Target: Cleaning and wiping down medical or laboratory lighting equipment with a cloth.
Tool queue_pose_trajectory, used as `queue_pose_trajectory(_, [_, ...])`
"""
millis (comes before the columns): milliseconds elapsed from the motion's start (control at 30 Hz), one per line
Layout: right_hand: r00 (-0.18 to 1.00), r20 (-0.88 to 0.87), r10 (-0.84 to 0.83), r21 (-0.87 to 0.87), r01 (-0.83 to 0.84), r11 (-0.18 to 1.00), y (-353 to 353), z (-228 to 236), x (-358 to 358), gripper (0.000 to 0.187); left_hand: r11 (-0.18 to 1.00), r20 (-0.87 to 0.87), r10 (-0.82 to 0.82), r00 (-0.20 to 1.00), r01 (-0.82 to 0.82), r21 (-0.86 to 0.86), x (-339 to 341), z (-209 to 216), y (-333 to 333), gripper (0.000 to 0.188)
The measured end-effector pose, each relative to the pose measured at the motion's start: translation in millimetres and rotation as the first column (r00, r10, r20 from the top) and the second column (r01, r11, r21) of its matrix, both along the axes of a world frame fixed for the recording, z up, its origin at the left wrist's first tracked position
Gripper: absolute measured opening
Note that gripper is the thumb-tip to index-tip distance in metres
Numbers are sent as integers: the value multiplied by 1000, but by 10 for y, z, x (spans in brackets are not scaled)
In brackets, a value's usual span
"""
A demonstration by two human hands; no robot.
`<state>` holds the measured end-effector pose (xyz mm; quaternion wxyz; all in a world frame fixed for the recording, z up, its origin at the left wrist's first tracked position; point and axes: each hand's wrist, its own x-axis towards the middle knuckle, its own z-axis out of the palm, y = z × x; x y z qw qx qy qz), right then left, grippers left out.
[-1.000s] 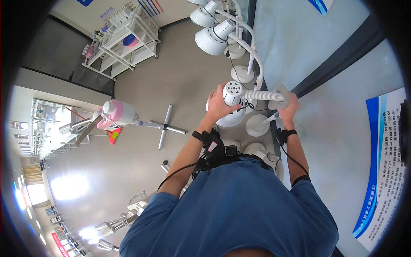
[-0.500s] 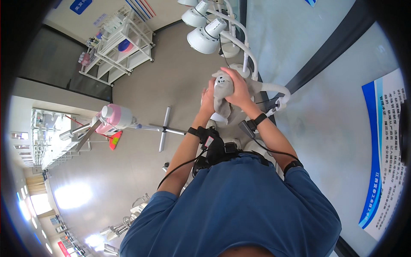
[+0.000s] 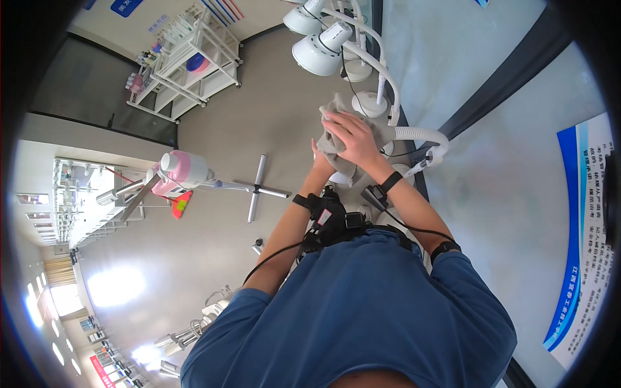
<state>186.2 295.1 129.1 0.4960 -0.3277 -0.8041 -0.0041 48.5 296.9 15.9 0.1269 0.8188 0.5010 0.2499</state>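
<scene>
A grey cloth (image 3: 331, 143) is wrapped over the head of a white gooseneck lamp, most of which it hides. A strip of the lamp's white shade (image 3: 340, 178) shows below the cloth. My right hand (image 3: 354, 137) presses on the cloth from the top right, its fingers bent over it and close together. On the left side my left hand (image 3: 321, 163) grips the cloth round the lamp head, most of its fingers hidden behind the fabric. From the lamp head a white ribbed neck (image 3: 414, 133) curves off to the right.
More white lamps (image 3: 318, 53) on round bases stand beyond, along the wall. A white trolley (image 3: 187, 74) with bottles is at the far left. Nearer left, a pink and white device (image 3: 184, 171) rises from a cross-shaped metal foot (image 3: 257, 189). A printed panel (image 3: 579, 239) is on the right.
My right hand has slid over the top of the lamp head with the cloth, covering the small holes that showed before. The cloth now bunches up above my fingers.
</scene>
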Motion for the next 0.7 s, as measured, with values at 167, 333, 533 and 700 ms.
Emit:
queue_pose_trajectory(167, [989, -104, -101, -109, 90, 990, -164, -159, 234, 71, 973, 65, 60, 996, -44, -226, 121, 514, -62, 66])
queue_pose_trajectory(333, [975, 26, -219, -483, 204, 852, -222, -17, 359, 89, 917, 387, 39, 921, 121, -380, 31, 718, -38, 67])
queue_pose_trajectory(533, [970, 74, -230, -377, 241, 894, -216, -222, 354, 89, 992, 173, -99, 980, 110, -59, -17, 385, 10, 72])
queue_pose_trajectory(700, [955, 155, -252, -99, 269, 958, -422, -620, 415, 82, 988, 292, 14, 956, 31, -148, 22, 412, -71, 72])
